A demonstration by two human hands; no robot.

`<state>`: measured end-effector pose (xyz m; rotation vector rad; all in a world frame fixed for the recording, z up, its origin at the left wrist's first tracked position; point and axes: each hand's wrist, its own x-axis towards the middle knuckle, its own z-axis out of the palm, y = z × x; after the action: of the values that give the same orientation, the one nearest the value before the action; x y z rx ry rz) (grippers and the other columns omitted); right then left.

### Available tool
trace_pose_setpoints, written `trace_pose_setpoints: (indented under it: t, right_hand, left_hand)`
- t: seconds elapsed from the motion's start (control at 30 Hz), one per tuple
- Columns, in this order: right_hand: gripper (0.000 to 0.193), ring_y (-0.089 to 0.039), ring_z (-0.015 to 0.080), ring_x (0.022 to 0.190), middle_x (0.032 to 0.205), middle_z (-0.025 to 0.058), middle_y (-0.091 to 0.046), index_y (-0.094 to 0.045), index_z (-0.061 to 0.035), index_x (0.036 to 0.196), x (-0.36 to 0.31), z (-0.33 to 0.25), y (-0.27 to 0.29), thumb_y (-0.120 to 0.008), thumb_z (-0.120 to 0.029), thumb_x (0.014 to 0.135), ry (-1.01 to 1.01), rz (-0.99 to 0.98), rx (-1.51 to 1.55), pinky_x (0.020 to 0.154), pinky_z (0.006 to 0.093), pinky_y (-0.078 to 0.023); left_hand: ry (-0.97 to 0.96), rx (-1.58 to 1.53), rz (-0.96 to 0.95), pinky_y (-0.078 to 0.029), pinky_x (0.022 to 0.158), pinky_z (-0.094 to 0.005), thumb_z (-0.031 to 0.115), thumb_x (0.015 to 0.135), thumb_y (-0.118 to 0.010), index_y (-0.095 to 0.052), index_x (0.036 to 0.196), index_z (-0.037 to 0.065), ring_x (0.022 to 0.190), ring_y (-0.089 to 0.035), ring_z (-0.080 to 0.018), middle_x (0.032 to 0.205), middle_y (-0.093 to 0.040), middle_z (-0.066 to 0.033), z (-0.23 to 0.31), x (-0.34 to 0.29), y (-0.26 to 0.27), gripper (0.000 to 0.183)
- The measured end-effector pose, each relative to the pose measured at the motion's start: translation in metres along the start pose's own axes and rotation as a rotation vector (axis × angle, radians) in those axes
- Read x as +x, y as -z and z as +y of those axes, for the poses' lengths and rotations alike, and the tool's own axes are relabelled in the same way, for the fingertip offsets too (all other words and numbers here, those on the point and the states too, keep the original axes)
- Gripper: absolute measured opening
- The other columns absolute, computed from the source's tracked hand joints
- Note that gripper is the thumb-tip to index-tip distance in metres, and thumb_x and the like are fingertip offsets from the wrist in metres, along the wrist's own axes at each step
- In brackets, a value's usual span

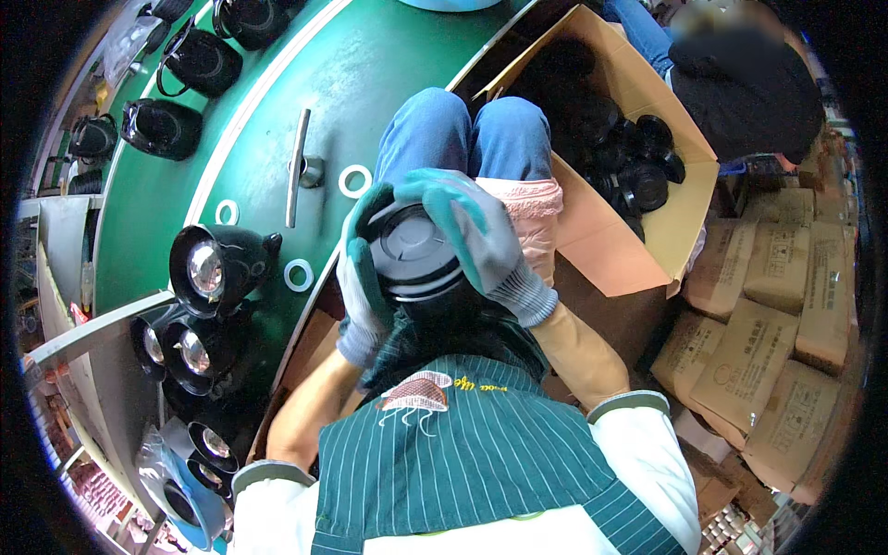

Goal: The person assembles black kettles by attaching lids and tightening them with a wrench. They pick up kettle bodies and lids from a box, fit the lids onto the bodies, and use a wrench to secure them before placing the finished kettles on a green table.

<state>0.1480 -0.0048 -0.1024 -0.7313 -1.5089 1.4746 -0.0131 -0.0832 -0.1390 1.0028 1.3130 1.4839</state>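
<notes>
Left hand (363, 273) and right hand (472, 227) grasped a black container (412, 245) above the lap (425, 139), beyond the right edge of the worktop (356, 69); the step was apparently steadying it; the next move called for even pressure.

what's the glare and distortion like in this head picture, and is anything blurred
Head view: pale sheen on the green table, glints on a silvery liner; head view: the table's edges bow, corners go black; head view: the co-worker's head is blurred, the held black part fairly sharp.
</notes>
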Motion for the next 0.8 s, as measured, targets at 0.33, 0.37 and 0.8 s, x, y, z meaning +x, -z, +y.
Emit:
trace_pose_setpoints:
  t: [0.33,0.37,0.8]
  right_hand:
    - [0.112,-0.045,0.0397,0.140,0.155,0.0223,-0.041,-0.042,-0.0043,0.152,0.018,-0.060,0.065,-0.088,-0.059,0.066,0.248,-0.491,-0.863,0.118,0.0485,-0.036]
    - [0.118,-0.044,0.0411,0.141,0.156,0.0233,-0.039,-0.038,-0.0054,0.155,0.015,-0.073,0.063,-0.090,-0.058,0.063,0.236,-0.464,-0.966,0.118,0.0486,-0.035]
    - [0.074,-0.054,0.0265,0.133,0.150,0.0139,-0.052,-0.044,-0.0049,0.152,-0.058,-0.037,0.117,-0.046,-0.059,0.101,-0.227,0.323,0.345,0.111,0.0445,-0.047]
  left_hand:
    - [-0.329,0.232,-0.119,-0.018,0.126,-0.0446,0.040,0.104,-0.051,-0.017,0.161,0.000,0.152,-0.026,-0.0307,0.164,-0.025,-0.0200,0.049,0.004,-0.055,0.078]
    - [-0.279,0.133,-0.192,-0.017,0.126,-0.0445,0.037,0.103,-0.055,-0.015,0.161,0.000,0.152,-0.025,-0.0298,0.165,-0.024,-0.0195,0.048,0.007,-0.053,0.080]
    - [-0.405,0.290,-0.315,-0.029,0.120,-0.0564,0.035,0.077,-0.081,-0.055,0.140,0.006,0.148,-0.034,-0.0430,0.157,-0.038,-0.0268,0.036,0.025,0.034,0.074]
